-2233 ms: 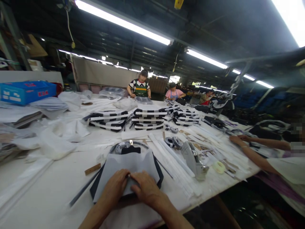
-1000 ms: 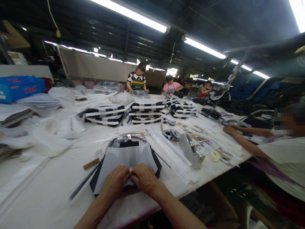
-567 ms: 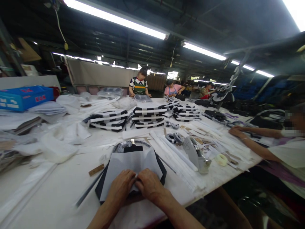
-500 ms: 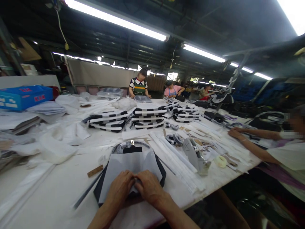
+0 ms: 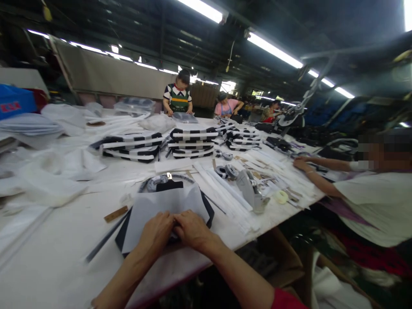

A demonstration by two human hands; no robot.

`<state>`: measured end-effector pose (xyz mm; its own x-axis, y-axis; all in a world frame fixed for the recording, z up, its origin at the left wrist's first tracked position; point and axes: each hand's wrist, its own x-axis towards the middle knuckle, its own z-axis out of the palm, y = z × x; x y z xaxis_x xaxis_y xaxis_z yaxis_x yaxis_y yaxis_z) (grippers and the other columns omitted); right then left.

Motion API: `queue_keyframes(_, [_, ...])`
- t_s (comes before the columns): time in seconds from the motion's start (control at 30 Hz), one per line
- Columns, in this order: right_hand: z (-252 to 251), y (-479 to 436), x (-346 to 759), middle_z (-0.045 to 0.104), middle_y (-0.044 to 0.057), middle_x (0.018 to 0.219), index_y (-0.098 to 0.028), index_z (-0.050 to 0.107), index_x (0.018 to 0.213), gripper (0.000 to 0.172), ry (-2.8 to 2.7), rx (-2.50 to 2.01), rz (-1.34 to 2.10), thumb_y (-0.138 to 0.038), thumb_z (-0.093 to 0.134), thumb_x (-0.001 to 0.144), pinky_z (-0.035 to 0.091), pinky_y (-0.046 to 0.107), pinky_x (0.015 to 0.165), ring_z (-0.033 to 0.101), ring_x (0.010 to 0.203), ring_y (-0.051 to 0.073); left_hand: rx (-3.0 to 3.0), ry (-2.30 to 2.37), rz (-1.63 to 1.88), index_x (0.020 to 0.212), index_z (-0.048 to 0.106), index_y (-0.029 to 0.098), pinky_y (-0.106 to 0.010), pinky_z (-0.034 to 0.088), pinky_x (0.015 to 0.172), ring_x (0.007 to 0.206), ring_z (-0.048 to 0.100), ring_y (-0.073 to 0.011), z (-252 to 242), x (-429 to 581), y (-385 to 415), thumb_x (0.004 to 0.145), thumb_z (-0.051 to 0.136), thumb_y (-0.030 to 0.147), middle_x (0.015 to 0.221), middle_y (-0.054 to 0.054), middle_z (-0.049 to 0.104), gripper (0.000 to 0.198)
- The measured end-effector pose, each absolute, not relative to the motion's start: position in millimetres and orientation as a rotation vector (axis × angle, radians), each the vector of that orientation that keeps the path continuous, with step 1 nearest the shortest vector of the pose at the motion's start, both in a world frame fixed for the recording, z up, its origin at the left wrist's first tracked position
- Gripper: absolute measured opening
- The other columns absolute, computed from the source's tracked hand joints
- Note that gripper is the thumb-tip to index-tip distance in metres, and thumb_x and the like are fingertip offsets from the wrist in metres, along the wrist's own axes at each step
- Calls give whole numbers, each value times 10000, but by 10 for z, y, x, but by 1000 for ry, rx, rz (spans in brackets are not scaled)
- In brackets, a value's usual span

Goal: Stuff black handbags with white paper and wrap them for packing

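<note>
A dark handbag lies flat on the white table close to me, with a gold-coloured clasp and a wrapped handle at its far end. A white paper sheet covers most of the bag. Over the sheet's near part, my left hand and my right hand meet, fingertips together. Both hands are closed, their bent fingers pinching the paper; the exact spot between them is hidden. A long thin dark strip lies to the left of the bag.
Beyond the bag stand stacks of black-and-white wrapped bags. To the right are a tape dispenser, a tape roll and white strips. A brown piece lies left. A co-worker's arms rest on the table at right.
The view has shifted, so the table and bag sit higher and slightly left, and more floor shows at lower right. My hands stay together on the paper, nearly in the same pose.
</note>
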<state>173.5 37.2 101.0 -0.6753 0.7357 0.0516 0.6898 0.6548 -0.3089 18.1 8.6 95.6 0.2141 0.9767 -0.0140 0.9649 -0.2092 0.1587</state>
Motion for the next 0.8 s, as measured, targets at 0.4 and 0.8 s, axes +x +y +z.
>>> queue_keyframes(0.4, [1589,666,1834,696,134,1120,-161,686,1063,381,-2951,-1221,128,-485,538,930,461,427,943,620,1089,282,2523,1908,233,893,627,171,-405,477,764,861,580,-269,761,140,83,946,403,182,898,-93,615,230])
queue_keyframes(0.8, [726,578,2238,510,58,1455,-260,503,1377,491,-2642,-1058,135,-526,462,967,234,506,1171,391,1380,256,2954,1578,987,1185,639,270,-386,505,963,1118,637,-234,279,-39,116,956,449,516,1232,-48,676,386])
